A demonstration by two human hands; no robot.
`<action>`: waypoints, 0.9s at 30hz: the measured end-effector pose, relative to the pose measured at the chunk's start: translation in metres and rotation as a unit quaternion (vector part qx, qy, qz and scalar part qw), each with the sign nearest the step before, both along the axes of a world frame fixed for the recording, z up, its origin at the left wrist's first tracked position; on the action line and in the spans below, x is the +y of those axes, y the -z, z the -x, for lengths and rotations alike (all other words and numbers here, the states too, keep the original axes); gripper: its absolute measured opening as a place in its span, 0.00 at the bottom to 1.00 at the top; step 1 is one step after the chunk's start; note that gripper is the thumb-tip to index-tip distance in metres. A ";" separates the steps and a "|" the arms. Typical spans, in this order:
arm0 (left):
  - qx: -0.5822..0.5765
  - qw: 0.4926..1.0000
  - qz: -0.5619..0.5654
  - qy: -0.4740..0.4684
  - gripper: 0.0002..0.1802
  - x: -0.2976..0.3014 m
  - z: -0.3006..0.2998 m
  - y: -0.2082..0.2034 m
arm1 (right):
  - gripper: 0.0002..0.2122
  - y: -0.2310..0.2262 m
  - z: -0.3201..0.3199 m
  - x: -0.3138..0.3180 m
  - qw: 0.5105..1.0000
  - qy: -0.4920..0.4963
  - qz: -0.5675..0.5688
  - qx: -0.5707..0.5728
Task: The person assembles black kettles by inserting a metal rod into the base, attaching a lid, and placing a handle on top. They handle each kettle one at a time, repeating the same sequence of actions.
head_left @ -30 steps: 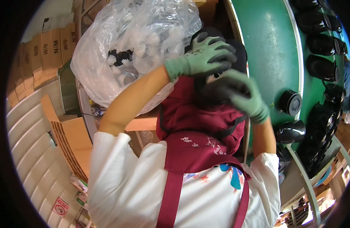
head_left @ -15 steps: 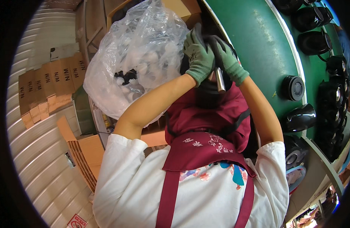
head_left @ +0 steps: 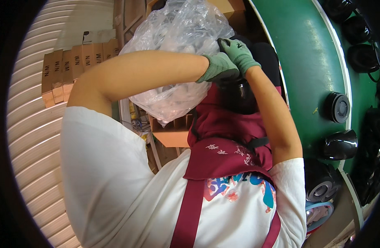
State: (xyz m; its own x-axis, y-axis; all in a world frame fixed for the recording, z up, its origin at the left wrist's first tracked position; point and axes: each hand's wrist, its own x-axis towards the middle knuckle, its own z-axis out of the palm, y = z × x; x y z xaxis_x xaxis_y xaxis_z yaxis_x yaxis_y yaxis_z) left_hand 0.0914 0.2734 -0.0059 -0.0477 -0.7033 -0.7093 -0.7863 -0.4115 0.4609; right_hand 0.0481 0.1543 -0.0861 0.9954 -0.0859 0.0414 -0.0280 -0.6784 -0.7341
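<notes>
A glossy black rounded vessel (head_left: 238,94) rests on my lap over the maroon apron, its upper part hidden by my hands. My left hand (head_left: 221,67), in a green glove with a dark palm, is turned sideways and closes over the top of the vessel. Its fingertips are hidden. My right hand (head_left: 239,53), gloved the same way, sits just beyond it, with fingers curled. What those fingers hold is hidden. A clear plastic bag (head_left: 173,45) of pale wrapped pieces lies against my left hand and forearm.
A green work surface (head_left: 299,58) runs along my right, bearing a black round lid-like piece (head_left: 338,107), a black glossy vessel (head_left: 341,144) and several black handled vessels (head_left: 363,58). Cardboard boxes (head_left: 74,68) stand at the left. An open carton (head_left: 171,138) is under the bag.
My left elbow has swung up and outward, and my left hand has turned over the vessel. The metal rod seen between my hands before is now out of sight. The view has shifted.
</notes>
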 end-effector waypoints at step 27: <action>-0.104 0.863 0.477 0.132 0.24 -0.016 -0.059 0.070 | 0.15 -0.110 0.117 0.002 0.959 0.189 0.186 0.101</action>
